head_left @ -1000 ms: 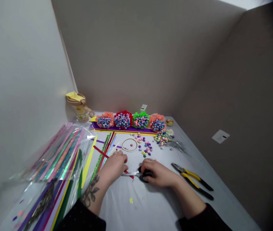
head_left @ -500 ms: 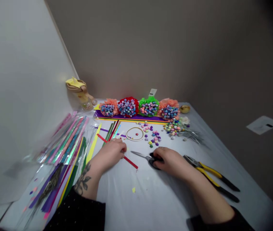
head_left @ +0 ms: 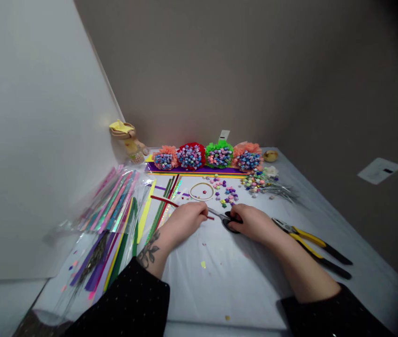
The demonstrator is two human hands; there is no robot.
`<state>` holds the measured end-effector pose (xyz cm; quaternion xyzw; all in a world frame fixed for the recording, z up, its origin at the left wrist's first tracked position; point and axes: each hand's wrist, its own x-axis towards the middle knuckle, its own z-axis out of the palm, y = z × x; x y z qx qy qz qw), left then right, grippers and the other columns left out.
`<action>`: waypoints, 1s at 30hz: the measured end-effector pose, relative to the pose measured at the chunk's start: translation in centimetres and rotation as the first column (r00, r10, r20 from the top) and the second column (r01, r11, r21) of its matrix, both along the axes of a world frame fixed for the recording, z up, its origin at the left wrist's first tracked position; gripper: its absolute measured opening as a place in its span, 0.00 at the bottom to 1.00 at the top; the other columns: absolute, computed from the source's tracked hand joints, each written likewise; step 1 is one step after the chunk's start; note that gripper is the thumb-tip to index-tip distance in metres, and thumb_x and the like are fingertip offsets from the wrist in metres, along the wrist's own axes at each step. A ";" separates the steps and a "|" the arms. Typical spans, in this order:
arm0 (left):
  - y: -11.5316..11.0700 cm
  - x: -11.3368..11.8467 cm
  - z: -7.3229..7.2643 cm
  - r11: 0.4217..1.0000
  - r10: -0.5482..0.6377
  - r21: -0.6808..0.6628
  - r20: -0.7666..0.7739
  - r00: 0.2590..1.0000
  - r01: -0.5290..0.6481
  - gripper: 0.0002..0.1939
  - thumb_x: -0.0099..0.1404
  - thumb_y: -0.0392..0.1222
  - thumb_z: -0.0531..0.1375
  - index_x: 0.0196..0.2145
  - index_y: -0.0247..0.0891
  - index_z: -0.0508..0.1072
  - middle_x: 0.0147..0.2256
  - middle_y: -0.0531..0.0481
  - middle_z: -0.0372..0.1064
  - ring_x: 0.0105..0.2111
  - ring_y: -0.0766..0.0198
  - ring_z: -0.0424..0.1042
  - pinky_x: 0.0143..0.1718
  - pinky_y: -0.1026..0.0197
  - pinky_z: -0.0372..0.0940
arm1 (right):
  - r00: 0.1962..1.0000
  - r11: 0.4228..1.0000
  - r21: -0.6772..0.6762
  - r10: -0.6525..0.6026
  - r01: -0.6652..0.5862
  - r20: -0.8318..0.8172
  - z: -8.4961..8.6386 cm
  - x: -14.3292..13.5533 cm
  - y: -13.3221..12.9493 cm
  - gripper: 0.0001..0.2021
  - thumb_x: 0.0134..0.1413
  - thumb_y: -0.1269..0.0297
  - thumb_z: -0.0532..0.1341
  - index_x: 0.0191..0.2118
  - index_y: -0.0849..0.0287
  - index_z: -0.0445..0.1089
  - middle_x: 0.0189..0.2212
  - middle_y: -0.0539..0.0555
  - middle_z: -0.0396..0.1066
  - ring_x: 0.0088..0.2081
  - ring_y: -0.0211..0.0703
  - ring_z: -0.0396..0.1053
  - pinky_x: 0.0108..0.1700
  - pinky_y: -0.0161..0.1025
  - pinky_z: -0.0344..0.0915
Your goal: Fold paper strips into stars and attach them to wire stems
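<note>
My left hand is closed in a pinch on a thin red paper strip. One end of the strip reaches to the far left, and a short end sticks out to the right of the fingers. My right hand is wrapped round the black handles of the scissors. The blades point left, and their tips lie close to the left fingers, beside the short end of the strip. Whether the blades touch the strip, I cannot tell. Just beyond the hands lies a thin hoop with a small red star inside it.
Pliers with yellow-black handles lie right of my right arm. Small paper stars are scattered beyond the scissors. Several star-filled paper flowers line the back. Packs of coloured strips cover the left side. A boot-shaped pot stands behind them.
My left hand has moved right with the red strip, up to the scissors' tips. My right hand keeps hold of the scissors. The view has shifted slightly.
</note>
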<state>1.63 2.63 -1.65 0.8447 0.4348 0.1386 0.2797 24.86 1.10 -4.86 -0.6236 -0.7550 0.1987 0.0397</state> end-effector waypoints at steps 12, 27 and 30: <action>-0.6 2.4 -0.6 0.919 0.376 -0.281 0.417 0.828 -0.276 0.03 0.48 0.35 0.65 0.24 0.36 0.75 0.24 0.52 0.74 0.26 0.65 0.71 0.30 0.64 0.64 | 0.597 0.981 0.118 0.004 0.152 -0.802 0.4 -2.7 -1.4 0.13 0.50 0.56 0.61 0.38 0.58 0.67 0.28 0.50 0.66 0.27 0.38 0.63 0.29 0.35 0.59; 0.0 1.7 -0.2 0.952 0.295 -0.188 0.367 0.882 -0.240 0.03 0.52 0.38 0.62 0.26 0.38 0.77 0.29 0.50 0.77 0.32 0.61 0.74 0.38 0.60 0.67 | 0.593 0.991 -0.035 -0.104 0.127 -0.799 0.1 -3.5 -1.1 0.06 0.47 0.63 0.59 0.27 0.60 0.67 0.23 0.49 0.66 0.26 0.35 0.60 0.28 0.33 0.58; 0.5 1.0 -0.4 0.948 0.317 -0.100 0.350 0.882 -0.301 0.06 0.54 0.38 0.61 0.30 0.40 0.78 0.32 0.49 0.78 0.35 0.59 0.75 0.42 0.58 0.67 | 0.603 0.991 -0.047 -0.112 0.122 -0.790 0.1 -3.5 -1.1 0.05 0.46 0.65 0.59 0.26 0.60 0.66 0.22 0.48 0.66 0.25 0.35 0.61 0.27 0.32 0.58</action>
